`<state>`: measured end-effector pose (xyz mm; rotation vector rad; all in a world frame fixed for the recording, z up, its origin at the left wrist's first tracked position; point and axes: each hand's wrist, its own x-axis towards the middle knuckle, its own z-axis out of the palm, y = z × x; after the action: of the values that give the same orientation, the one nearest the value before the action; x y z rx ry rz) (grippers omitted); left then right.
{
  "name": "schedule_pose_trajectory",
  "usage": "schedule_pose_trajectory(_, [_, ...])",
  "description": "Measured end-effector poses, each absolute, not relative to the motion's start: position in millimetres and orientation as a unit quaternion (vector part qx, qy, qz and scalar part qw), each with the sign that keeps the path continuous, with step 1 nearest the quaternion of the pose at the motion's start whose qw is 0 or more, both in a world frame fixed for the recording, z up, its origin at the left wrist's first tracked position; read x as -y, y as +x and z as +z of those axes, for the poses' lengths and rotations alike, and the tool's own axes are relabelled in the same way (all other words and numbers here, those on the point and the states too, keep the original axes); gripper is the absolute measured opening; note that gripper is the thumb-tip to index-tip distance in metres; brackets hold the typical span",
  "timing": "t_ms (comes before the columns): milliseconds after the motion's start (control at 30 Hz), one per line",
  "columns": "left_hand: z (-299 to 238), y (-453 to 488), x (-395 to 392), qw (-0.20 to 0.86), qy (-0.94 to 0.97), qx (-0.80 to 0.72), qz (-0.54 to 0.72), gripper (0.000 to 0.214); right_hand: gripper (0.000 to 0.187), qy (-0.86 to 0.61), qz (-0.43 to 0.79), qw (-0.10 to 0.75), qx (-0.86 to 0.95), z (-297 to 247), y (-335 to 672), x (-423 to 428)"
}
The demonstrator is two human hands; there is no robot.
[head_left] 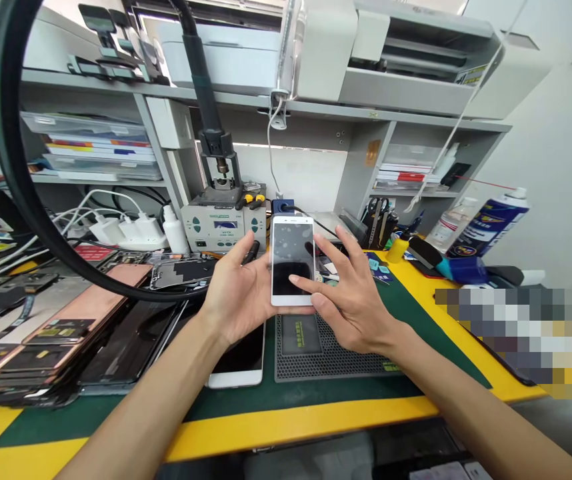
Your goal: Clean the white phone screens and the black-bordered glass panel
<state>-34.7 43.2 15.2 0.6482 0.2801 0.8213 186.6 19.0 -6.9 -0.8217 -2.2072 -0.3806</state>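
Observation:
A white smartphone with a dark screen is held upright above the bench. Its screen shows pale blotches on the upper half. My left hand supports it from behind and below, thumb stretched out to the left, most fingers hidden behind the phone. Over the phone's right side, my right hand has its fingers spread. One finger reaches across the lower screen, and the thumb is at the bottom right corner. Another white-framed phone lies below my left wrist. A perforated grey pad sits beneath my hands.
Dismantled phones and parts crowd the left. A black cable loops across the near left. Behind stands a soldering station. A spray can, a brush and a yellow bottle stand or lie right. The green mat covers the yellow bench.

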Motion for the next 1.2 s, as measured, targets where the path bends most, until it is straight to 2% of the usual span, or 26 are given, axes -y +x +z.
schedule_pose_trajectory(233, [12.0,-31.9,-42.4,0.859,0.311,-0.114,0.390,0.071,0.040,-0.289,-0.169,0.380,0.862,-8.2,182.8,-17.6])
schedule_pose_trajectory(433, [10.8,-26.1,-38.5,0.864,0.317,-0.122,0.373,0.070,0.052,-0.354,-0.193,0.366,0.839,-1.4,182.5,-25.2])
schedule_pose_trajectory(833, [10.3,-27.2,-37.7,0.865,0.309,-0.114,0.380,0.072,0.040,-0.294,-0.193,0.334,0.874,-11.4,177.3,-11.8])
schedule_pose_trajectory(1000, [9.9,-21.6,-33.2,0.863,0.313,-0.125,0.376,0.068,0.046,-0.340,-0.215,0.366,0.839,-3.9,173.1,-16.1])
schedule_pose_trajectory(1200, [7.8,-19.4,-31.4,0.865,0.305,-0.135,0.375,0.069,0.045,-0.346,-0.216,0.330,0.851,-4.9,170.7,-15.6])
